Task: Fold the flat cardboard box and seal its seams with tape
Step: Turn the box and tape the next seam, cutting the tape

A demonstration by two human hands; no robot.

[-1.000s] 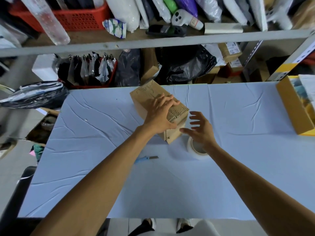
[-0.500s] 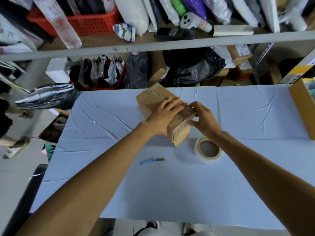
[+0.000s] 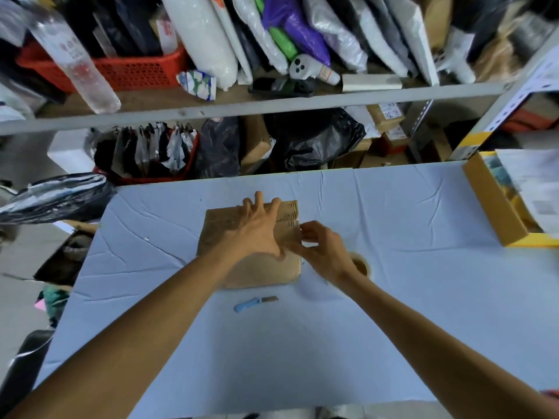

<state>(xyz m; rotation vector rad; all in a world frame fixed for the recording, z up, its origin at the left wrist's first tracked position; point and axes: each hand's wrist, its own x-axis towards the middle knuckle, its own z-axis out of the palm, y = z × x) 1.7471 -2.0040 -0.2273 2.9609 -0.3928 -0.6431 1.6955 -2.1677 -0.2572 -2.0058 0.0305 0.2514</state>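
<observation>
A brown cardboard box [image 3: 222, 234] stands on the light blue table [image 3: 408, 267], its sides now square to me. My left hand [image 3: 257, 228] lies spread on its top, fingers straight and reaching to the far edge. At the box's right edge my right hand [image 3: 320, 252] has its fingers curled against the cardboard, where a shiny strip that looks like tape shows. A roll of tape [image 3: 361, 267] lies flat on the table just right of the box, half hidden behind my right wrist.
A small blue-handled cutter [image 3: 254, 303] lies in front of the box. An open yellow-brown carton [image 3: 496, 210] with papers sits at the right table edge. Packed shelves with a red basket [image 3: 127, 71] and black bags rise behind the table.
The box has turned from a diagonal pose to square with the table. My right hand went from the tape roll to the box's right edge. My left hand stayed on top.
</observation>
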